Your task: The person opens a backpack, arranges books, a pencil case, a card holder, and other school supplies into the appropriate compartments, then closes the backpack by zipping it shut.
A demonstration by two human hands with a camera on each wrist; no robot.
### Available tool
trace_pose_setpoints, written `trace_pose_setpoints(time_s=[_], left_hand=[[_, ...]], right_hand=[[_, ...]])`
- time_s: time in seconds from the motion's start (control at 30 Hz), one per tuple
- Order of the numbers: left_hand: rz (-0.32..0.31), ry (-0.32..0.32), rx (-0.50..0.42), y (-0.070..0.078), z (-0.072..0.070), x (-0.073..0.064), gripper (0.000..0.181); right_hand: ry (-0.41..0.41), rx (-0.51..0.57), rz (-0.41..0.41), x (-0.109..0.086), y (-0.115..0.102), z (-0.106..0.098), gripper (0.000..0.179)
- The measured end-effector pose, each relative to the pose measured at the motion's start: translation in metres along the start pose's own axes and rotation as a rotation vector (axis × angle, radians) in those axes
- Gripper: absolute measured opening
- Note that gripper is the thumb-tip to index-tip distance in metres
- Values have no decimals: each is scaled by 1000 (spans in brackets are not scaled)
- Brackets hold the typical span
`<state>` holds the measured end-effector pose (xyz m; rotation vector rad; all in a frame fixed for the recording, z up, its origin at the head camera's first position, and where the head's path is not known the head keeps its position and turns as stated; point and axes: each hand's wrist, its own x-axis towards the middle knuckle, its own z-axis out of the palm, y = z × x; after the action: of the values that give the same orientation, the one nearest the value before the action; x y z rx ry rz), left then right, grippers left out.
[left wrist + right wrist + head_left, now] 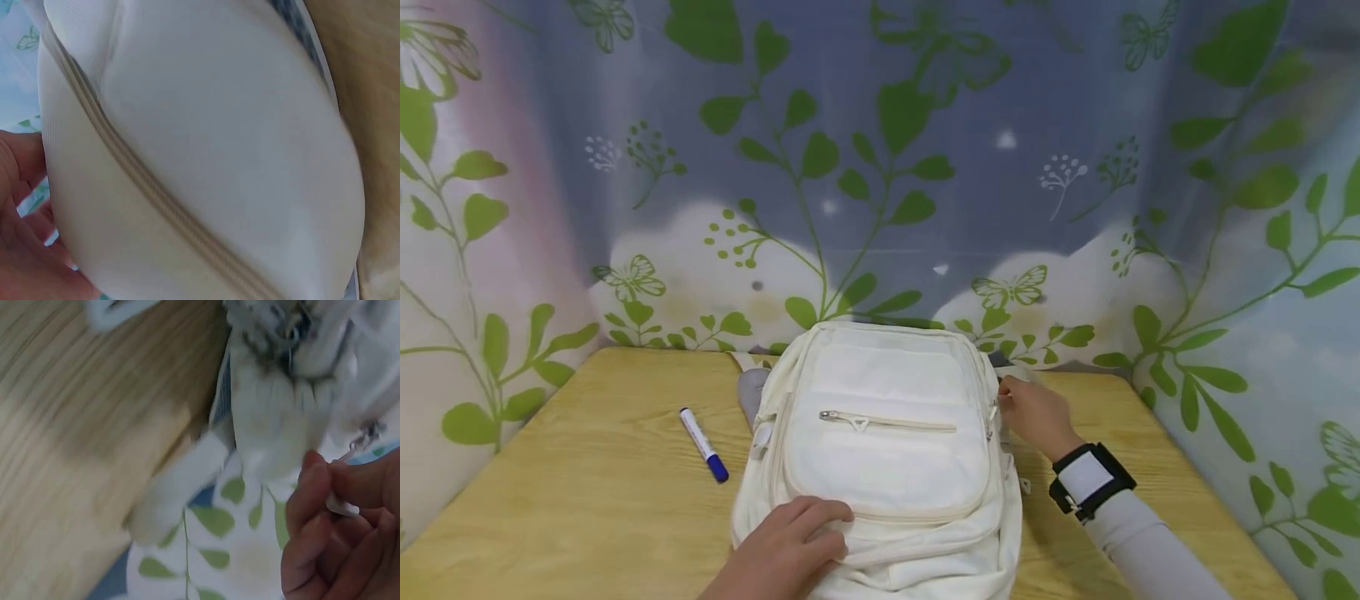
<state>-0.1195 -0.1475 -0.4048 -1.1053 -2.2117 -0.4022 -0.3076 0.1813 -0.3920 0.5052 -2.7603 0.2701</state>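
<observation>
A white backpack (895, 467) lies front side up on the wooden table, with a short zipped pocket (895, 422) across its front. My left hand (793, 542) rests on its lower front, fingers lightly bent over the fabric. In the left wrist view that hand's fingers (37, 219) lie along the bag's edge, beside a long beige zipper (156, 190). At the bag's upper right side is my right hand (1037, 412). Its thumb and forefinger pinch a white zipper pull (342, 506), joined to a metal slider (369, 434) in the right wrist view.
A white marker with a blue cap (704, 446) lies on the table (625, 500) left of the backpack. A grey strap part (751, 392) sticks out at the bag's left. Behind and at both sides hangs a leaf-patterned curtain (1037, 108).
</observation>
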Motion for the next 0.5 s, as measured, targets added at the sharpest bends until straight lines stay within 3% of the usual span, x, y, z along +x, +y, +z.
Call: trace_pose_setpoints(time_s=[0.17,0.27,0.37,0.5], left_hand=[[-71,-11,-66,2,5,6,22],[-79,12,-61,2,6,6,23],[-75,31,-56,2,7,4,21],[-120,14,-59,3,8,5,19]], right_hand=[[-52,68,30,10,-1,2,13],[-70,159,-30,6,0,-1,27],[-114,318,-86,-4,-2,-9,39],[-209,470,-142,-18,-10,-22,35]])
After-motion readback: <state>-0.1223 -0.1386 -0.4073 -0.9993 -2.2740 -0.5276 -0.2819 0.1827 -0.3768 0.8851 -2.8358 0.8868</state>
